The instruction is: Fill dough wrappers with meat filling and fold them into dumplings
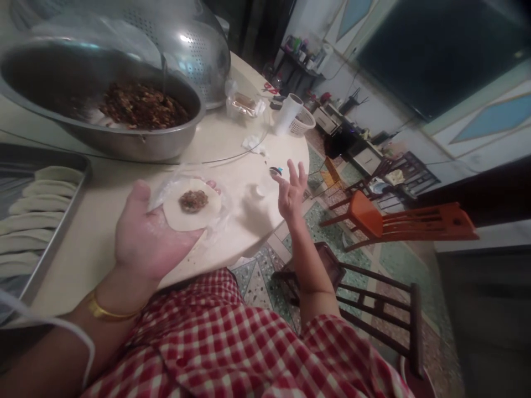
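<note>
On my left hand (153,237) lies a round dumpling wrapper (172,213), with the thumb spread away from it. A small mound of minced filling (193,201) sits at the wrapper's centre. Crumpled clear plastic (219,221) shows on the table behind that hand. My right hand (292,190) is raised by the table's right edge, several fingers stretched apart and nothing visibly held. Close to its fingertips are a small dark oval thing (275,171) and a small white round thing (260,190); whether the fingers touch either, I cannot tell.
A large metal bowl (141,143) of dark filling stands at the back left, before a perforated metal colander (203,61). Folded dumplings (31,221) line a metal tray (62,226) at left. A paper roll (287,113) stands farther back. Chairs (365,213) are at right.
</note>
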`<state>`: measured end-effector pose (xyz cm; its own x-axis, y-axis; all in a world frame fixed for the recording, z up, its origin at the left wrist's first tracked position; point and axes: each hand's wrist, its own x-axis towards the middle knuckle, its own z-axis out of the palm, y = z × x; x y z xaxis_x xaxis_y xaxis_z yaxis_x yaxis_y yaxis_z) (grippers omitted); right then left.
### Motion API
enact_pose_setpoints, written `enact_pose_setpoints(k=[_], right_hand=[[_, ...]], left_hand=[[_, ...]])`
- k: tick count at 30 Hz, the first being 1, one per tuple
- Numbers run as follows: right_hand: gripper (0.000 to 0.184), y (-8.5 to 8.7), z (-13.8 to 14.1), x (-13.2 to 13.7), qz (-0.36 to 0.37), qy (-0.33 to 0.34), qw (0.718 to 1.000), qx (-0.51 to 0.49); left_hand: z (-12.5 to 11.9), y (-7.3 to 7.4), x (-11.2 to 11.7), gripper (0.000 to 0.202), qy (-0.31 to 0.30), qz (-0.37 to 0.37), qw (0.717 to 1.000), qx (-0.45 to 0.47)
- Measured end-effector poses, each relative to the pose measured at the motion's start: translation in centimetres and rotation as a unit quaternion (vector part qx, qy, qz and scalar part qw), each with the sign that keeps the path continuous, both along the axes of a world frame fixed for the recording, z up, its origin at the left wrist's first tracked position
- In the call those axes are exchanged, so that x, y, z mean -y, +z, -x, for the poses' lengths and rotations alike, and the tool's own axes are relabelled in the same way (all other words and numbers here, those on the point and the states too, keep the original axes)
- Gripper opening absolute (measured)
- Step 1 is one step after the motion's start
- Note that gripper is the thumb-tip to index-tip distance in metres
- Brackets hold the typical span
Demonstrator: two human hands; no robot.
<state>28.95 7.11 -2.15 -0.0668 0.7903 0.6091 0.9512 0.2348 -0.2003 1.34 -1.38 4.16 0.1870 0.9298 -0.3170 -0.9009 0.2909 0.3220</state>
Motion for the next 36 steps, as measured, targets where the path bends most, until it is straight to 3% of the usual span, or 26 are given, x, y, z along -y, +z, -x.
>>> enact_pose_setpoints(k=[5, 8, 10, 11, 15, 22, 32, 36], right_hand=[[0.060, 0.3, 3.4, 3.9, -0.040, 0.067, 0.997, 0.009], [0.050, 0.2, 7.0, 6.1, -0.085, 0.171, 0.980, 0.044], [0.056, 0.1, 9.8, 7.3, -0.149, 0.242, 0.956, 0.070], [0.059, 0.0, 11.1, 7.7, -0.148, 0.260, 0.950, 0.085], [0.067, 0.1, 13.9, 8.2, -0.122, 0.265, 0.945, 0.146], [0.060, 0.3, 12.1, 8.0, -0.143, 0.330, 0.924, 0.127], [0.056, -0.2, 10.9, 7.1, -0.163, 0.308, 0.933, 0.091], [0.064, -0.4, 10.5, 6.8, -0.172, 0.304, 0.931, 0.102]], left_hand=[[0.0, 0.0, -0.1, 0.069, -0.009, 0.007, 1.000, 0.014], [0.1, -0.6, 0.1, 0.067, -0.006, -0.029, 0.999, 0.019], [0.2, -0.9, 0.3, 0.067, -0.013, -0.049, 0.998, 0.033], [0.3, -0.9, 0.4, 0.068, -0.023, -0.051, 0.997, 0.044], [0.8, -0.6, 0.8, 0.073, -0.058, -0.028, 0.995, 0.075], [1.2, -0.6, 0.8, 0.073, -0.022, -0.034, 0.999, 0.031], [2.1, -0.3, 0.4, 0.076, -0.032, -0.069, 0.997, 0.025], [2.2, -0.2, 0.4, 0.074, -0.026, -0.077, 0.997, 0.014]])
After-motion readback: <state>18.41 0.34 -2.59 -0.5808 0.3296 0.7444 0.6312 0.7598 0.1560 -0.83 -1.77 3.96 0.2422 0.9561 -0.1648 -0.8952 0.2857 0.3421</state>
